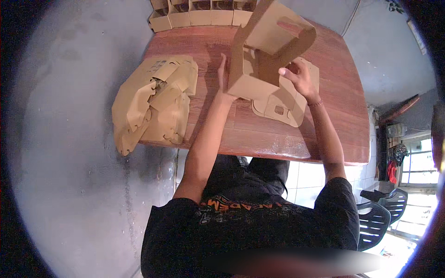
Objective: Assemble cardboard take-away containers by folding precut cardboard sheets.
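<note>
An open brown cardboard box (254, 87), part folded, is held tilted above the table, with its lid standing up at the far side. The lid has a long slot cut in it and a curved flap at its right. My left hand (224, 76) presses along the box's left wall, one finger straight up and the rest hidden behind the cardboard. At the box's right edge, my right hand (301, 79) is closed, its thumb near the opening and its fingers curled. Beneath the box lies a flat cardboard blank (289, 109) with rounded corners and a small cutout.
A pile of flat cardboard blanks (134, 99) covers the left side of the reddish wooden table (343, 116), overhanging its edge. Several folded boxes (199, 17) stand in a row at the far edge. Dark plastic chairs (375, 222) are at the lower right. A grey wall borders the left.
</note>
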`<state>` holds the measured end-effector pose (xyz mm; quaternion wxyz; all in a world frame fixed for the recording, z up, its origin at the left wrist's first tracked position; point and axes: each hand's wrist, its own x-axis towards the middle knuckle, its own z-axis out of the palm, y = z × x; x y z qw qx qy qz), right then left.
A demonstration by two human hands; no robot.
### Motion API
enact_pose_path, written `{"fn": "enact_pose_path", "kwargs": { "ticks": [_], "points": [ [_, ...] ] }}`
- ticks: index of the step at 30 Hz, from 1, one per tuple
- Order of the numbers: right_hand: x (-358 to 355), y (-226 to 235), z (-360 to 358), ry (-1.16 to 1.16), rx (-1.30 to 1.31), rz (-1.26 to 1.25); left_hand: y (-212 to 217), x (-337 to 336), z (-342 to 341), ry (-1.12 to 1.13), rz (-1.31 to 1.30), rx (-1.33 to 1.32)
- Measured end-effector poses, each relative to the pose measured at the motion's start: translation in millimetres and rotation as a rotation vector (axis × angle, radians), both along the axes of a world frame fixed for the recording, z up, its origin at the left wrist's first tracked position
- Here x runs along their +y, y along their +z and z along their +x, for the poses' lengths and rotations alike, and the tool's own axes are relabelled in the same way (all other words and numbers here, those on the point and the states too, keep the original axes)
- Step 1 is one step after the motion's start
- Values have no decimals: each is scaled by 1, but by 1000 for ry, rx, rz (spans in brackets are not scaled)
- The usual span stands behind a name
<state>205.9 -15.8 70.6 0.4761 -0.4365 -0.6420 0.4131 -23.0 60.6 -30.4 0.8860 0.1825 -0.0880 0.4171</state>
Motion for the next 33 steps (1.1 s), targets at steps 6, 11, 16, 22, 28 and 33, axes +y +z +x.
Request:
{"fn": "enact_pose_path", "kwargs": {
  "ticks": [6,11,16,22,28,33],
  "points": [
    [47,11,-21,-3,-81,48,-6,-4,-3,10,-146,-209],
    [86,15,-35,2,-212,-39,-2,9,-2,363,-334,28],
    [129,2,-50,106,-176,5,3,11,-6,457,-413,65],
    [175,-14,-69,40,-357,59,19,-11,10,674,-564,343],
    [220,-16,-108,169,-235,61,29,-25,20,743,-653,432],
    [254,-21,-146,200,-299,124,16,-20,31,764,-662,481]
  ]
}}
